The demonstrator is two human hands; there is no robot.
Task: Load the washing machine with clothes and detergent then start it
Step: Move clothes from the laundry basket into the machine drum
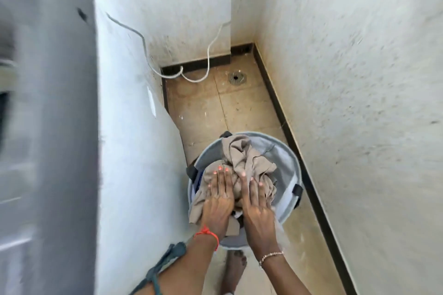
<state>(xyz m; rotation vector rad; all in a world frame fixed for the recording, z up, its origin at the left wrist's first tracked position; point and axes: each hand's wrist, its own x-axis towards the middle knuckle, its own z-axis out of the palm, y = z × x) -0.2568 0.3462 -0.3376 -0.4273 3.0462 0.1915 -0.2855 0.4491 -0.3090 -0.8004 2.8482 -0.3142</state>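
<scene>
Both hands lie on the laundry as I watch through the head camera. The left hand [219, 199] rests flat on a beige cloth [244, 155], its fingers straight and close together. The right hand [257, 203] lies just beside it on the same cloth, with its fingers also stretched out and only slightly spread. I see neither hand curled round anything.

The cloth is heaped in a round grey laundry basket [294, 167] and spills over the rim on the near left. The basket stands on the tan floor tiles [239, 108], just beside the white flank of the washing machine [131, 151], whose grey top fills the left edge in a blur. A pale sticker [151, 100] on that flank is too smeared for me to read.

A red thread [207, 232] circles the left wrist and a thin bracelet [271, 255] the right. A white cable [208, 55] trails down the far wall to the floor, near a round drain [237, 77].
</scene>
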